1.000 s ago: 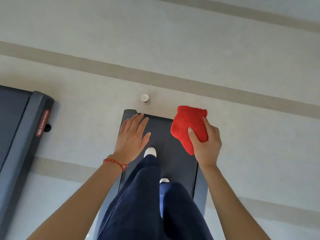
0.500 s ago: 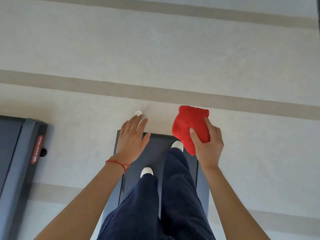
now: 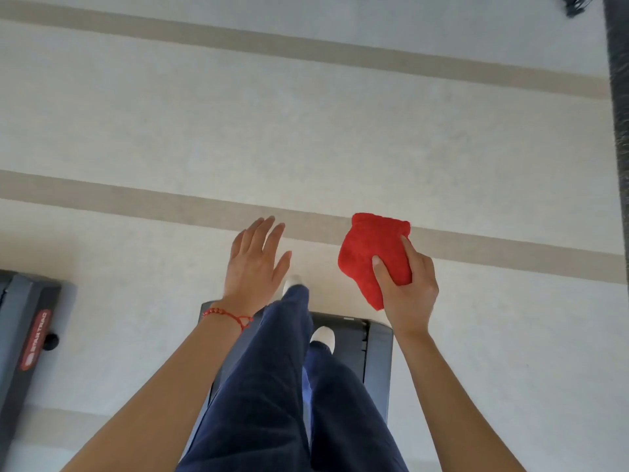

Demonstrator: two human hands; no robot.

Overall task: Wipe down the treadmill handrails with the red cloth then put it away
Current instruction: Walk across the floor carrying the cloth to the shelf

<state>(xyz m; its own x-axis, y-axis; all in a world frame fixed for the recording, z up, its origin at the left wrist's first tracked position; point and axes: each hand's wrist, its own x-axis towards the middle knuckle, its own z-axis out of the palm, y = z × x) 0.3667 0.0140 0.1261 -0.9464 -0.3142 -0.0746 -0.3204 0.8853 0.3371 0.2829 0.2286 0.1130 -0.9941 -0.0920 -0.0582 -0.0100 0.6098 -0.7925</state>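
Note:
The folded red cloth [image 3: 372, 257] is gripped in my right hand [image 3: 410, 287], thumb on top, held in the air above the pale floor. My left hand [image 3: 255, 264] hovers beside it with flat, spread fingers and holds nothing; a red string bracelet circles its wrist. Below my hands lies the rear end of the treadmill [image 3: 377, 349], dark belt between grey side rails. My legs in dark blue trousers stand over it, one white shoe on the belt and one on the floor past its end. No handrail is in view.
A second treadmill [image 3: 23, 338] with a red label lies at the left edge. The pale floor [image 3: 306, 131] has tan stripes running across. A dark vertical post [image 3: 617, 97] runs down the right edge, with dark equipment at the top right corner.
The view has advanced past the treadmill's end: the belt slid down the frame, and one foot stepped onto the floor. Both hands kept their pose; the cloth stays gripped.

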